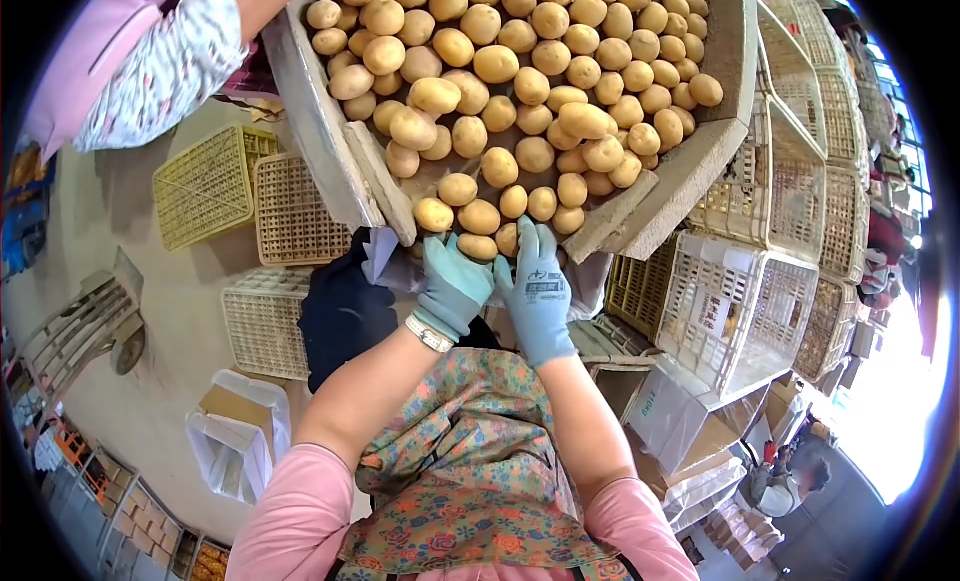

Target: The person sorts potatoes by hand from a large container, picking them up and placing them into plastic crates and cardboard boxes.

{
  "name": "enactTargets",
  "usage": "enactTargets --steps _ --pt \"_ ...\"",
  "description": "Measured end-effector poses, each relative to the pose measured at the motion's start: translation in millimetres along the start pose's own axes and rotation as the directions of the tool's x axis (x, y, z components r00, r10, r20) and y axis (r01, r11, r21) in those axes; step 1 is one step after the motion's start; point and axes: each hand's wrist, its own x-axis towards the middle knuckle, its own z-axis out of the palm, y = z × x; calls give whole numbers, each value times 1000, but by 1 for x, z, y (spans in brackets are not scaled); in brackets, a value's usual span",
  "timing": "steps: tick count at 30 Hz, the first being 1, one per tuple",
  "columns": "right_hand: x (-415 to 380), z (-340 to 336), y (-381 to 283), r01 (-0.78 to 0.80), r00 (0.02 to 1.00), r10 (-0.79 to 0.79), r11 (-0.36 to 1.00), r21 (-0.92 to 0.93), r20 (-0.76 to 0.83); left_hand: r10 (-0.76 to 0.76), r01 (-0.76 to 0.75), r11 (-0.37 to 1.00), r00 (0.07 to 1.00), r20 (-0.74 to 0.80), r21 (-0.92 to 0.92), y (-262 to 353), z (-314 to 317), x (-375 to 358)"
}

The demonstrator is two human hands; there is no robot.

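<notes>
Many yellow-brown potatoes [533, 86] lie in a wooden sorting trough [690, 186] that narrows toward me. My left hand [455, 286], in a grey-green glove, is at the trough's narrow mouth. Its fingers point up beside a potato [477, 246] that rests against the hand. To its right, my right hand [537, 291], in a grey glove with dark print, has its fingers stretched out and its thumb apart. A second potato [507, 241] sits between that thumb and the fingers, partly hidden. Neither hand is wrapped round a potato. A watch [428, 333] is on my left wrist.
Another person's sleeve [160, 91] reaches in at the upper left. Plastic crates, one yellow [205, 186] and one tan [300, 211], stand on the left floor. White crates [725, 311] are stacked at the right. A lined carton [238, 431] stands lower left.
</notes>
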Motion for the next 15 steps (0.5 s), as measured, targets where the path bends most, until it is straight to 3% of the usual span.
enactTargets --steps 3,5,7,9,12,13,15 --pt "7 1 7 10 999 -1 979 204 -46 125 -119 990 989 -80 72 -2 1 7" --pt "1 -6 8 23 998 -2 951 308 -70 102 -96 992 991 -82 79 -2 6 2" --pt "-9 -14 4 -134 987 156 674 727 38 5 -6 998 1000 23 70 2 2 -4" --pt "-15 -23 -1 -161 984 161 601 783 79 -41 44 999 992 121 -20 3 -4 -6" --pt "-16 -35 -11 -237 965 168 248 939 200 -70 57 997 954 292 52 1 4 -9" --pt "-16 -37 -12 -222 972 129 222 949 198 -69 56 997 951 301 54 2 -12 -6" --pt "-15 -47 -26 -268 951 114 -152 951 287 -159 208 978 780 606 -12 5 -44 2"
